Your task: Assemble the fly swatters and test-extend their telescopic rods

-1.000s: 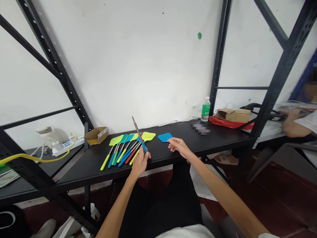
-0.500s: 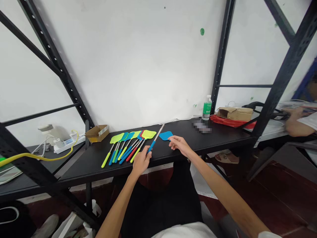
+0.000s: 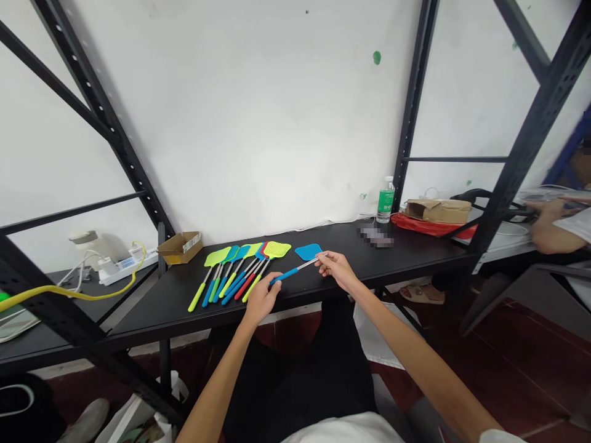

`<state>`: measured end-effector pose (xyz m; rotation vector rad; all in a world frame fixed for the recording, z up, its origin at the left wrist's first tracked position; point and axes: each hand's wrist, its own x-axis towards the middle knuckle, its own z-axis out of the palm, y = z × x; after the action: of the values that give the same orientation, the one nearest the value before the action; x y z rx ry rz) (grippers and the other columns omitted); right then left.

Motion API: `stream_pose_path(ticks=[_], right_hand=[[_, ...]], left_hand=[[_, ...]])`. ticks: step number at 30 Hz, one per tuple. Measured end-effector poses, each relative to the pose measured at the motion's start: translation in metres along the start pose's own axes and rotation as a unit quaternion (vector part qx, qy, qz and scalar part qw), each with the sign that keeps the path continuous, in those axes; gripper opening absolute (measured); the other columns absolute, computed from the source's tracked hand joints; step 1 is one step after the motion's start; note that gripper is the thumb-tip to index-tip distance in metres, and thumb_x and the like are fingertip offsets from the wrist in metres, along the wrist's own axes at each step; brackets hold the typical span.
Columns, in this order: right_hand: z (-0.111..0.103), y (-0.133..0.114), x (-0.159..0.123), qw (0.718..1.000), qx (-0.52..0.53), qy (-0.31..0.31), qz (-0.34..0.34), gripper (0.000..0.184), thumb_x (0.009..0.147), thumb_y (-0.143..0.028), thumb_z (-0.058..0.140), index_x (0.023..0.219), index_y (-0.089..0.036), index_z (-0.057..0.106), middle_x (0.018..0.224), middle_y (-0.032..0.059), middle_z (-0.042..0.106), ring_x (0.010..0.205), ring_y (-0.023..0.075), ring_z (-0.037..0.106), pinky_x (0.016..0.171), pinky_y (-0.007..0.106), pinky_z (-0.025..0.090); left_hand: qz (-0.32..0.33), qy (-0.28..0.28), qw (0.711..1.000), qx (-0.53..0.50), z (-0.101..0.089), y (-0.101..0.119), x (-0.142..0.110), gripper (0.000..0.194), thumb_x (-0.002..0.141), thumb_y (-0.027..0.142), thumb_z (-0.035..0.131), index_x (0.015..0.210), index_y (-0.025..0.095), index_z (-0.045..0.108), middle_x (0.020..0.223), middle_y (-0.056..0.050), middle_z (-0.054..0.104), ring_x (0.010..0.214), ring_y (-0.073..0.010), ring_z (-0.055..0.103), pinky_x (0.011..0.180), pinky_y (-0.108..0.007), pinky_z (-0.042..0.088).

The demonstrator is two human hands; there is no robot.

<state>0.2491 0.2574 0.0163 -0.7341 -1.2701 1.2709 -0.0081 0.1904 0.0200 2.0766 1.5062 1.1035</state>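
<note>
My left hand (image 3: 262, 298) is closed around the blue grip of a fly swatter handle (image 3: 290, 274), whose thin metal rod slants up to the right. At the rod's far end, the fingertips of my right hand (image 3: 337, 268) are pinched together on the tip. A blue mesh swatter head (image 3: 308, 251) lies just behind the rod, close to my right fingers; whether they touch it I cannot tell. Left of my hands, several fly swatters in a row include a yellow-green one (image 3: 217, 256), with others in blue, green and red.
The black table (image 3: 351, 264) stands against a white wall between dark metal posts. An open cardboard box (image 3: 182, 248) is at the left. Toward the right are a water bottle (image 3: 385, 200), another carton (image 3: 438, 211) on red plastic, and a co-worker's arm (image 3: 551, 227).
The handle has tilted down from pointing upward to lying nearly level toward the right. Its rod tip has come into my right fingers, which have barely moved.
</note>
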Motion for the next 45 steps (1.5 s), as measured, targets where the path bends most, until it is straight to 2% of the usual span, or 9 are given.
stream_pose_path(ticks=[5,14,20,23,26,29,33,39,45], right_hand=[[-0.002,0.003,0.000,0.999,-0.040,-0.034,-0.011,0.038,0.076,-0.053,0.073,0.076,-0.015,0.067,0.072,0.0047,0.069,0.057,0.0101,0.058,0.053,0.021,0.045],[-0.005,0.003,0.000,0.992,-0.096,-0.077,-0.028,0.040,0.080,-0.054,0.069,0.071,-0.015,0.066,0.064,0.0042,0.067,0.053,0.0109,0.057,0.054,0.023,0.044],[0.000,0.005,0.001,0.987,-0.138,-0.081,-0.036,0.043,0.083,-0.057,0.064,0.076,-0.015,0.068,0.065,0.0064,0.068,0.055,0.0137,0.060,0.054,0.025,0.047],[0.001,0.006,0.001,0.982,-0.171,-0.049,-0.070,0.044,0.086,-0.057,0.058,0.097,-0.016,0.069,0.084,0.0100,0.073,0.072,0.0197,0.066,0.056,0.028,0.051],[0.000,0.007,-0.002,0.947,-0.292,0.023,-0.133,0.045,0.092,-0.054,0.049,0.114,-0.019,0.066,0.109,0.0116,0.071,0.100,0.0258,0.065,0.074,0.036,0.055],[0.000,0.006,-0.006,0.854,-0.492,0.037,-0.166,0.048,0.090,-0.051,0.054,0.125,-0.020,0.063,0.134,0.0124,0.060,0.128,0.0328,0.049,0.101,0.046,0.043],[0.007,0.003,-0.014,0.773,-0.617,-0.023,-0.146,0.048,0.093,-0.049,0.051,0.131,-0.021,0.059,0.132,0.0130,0.060,0.123,0.0328,0.050,0.101,0.046,0.040],[0.013,0.004,-0.019,0.741,-0.651,0.033,-0.160,0.043,0.092,-0.048,0.053,0.124,-0.021,0.063,0.125,0.0157,0.058,0.117,0.0322,0.049,0.095,0.043,0.041],[0.012,-0.002,-0.019,0.752,-0.640,-0.063,-0.144,0.060,0.085,-0.067,0.055,0.126,-0.024,0.061,0.133,0.0133,0.056,0.120,0.0333,0.052,0.099,0.046,0.037]], left_hand=[[0.018,-0.023,0.989,-0.147,-0.006,-0.006,0.003,0.040,0.094,0.045,0.046,0.118,0.017,0.060,0.074,-0.001,0.055,0.064,-0.0151,0.048,0.060,-0.026,0.038],[0.063,-0.045,0.991,-0.105,-0.006,-0.007,0.002,0.041,0.097,0.045,0.044,0.126,0.020,0.059,0.074,0.001,0.053,0.065,-0.0151,0.045,0.063,-0.026,0.036],[0.048,-0.035,0.993,-0.098,-0.010,0.001,0.001,0.036,0.090,0.045,0.057,0.115,0.022,0.068,0.106,-0.006,0.065,0.093,-0.0217,0.056,0.078,-0.029,0.041],[0.011,-0.035,0.986,-0.160,-0.010,-0.001,0.003,0.042,0.090,0.047,0.057,0.118,0.019,0.068,0.079,-0.003,0.060,0.072,-0.0166,0.052,0.066,-0.027,0.037],[-0.031,-0.011,0.966,-0.256,-0.009,-0.009,0.005,0.050,0.088,0.049,0.059,0.123,0.014,0.064,0.060,0.004,0.041,0.054,-0.0104,0.034,0.053,-0.024,0.024],[-0.037,0.017,0.949,-0.312,-0.009,-0.013,0.006,0.051,0.085,0.048,0.064,0.120,0.012,0.065,0.061,0.005,0.036,0.054,-0.0088,0.030,0.052,-0.024,0.020],[-0.039,0.015,0.948,-0.316,-0.008,-0.012,0.006,0.049,0.085,0.047,0.064,0.118,0.012,0.066,0.061,0.005,0.037,0.054,-0.0086,0.030,0.053,-0.024,0.021],[-0.033,0.026,0.951,-0.306,-0.008,-0.015,0.006,0.050,0.083,0.047,0.066,0.119,0.012,0.067,0.060,0.005,0.038,0.054,-0.0088,0.031,0.051,-0.024,0.021],[-0.032,0.021,0.949,-0.313,-0.009,-0.013,0.005,0.050,0.084,0.047,0.065,0.120,0.012,0.066,0.060,0.005,0.037,0.054,-0.0089,0.031,0.052,-0.024,0.023]])
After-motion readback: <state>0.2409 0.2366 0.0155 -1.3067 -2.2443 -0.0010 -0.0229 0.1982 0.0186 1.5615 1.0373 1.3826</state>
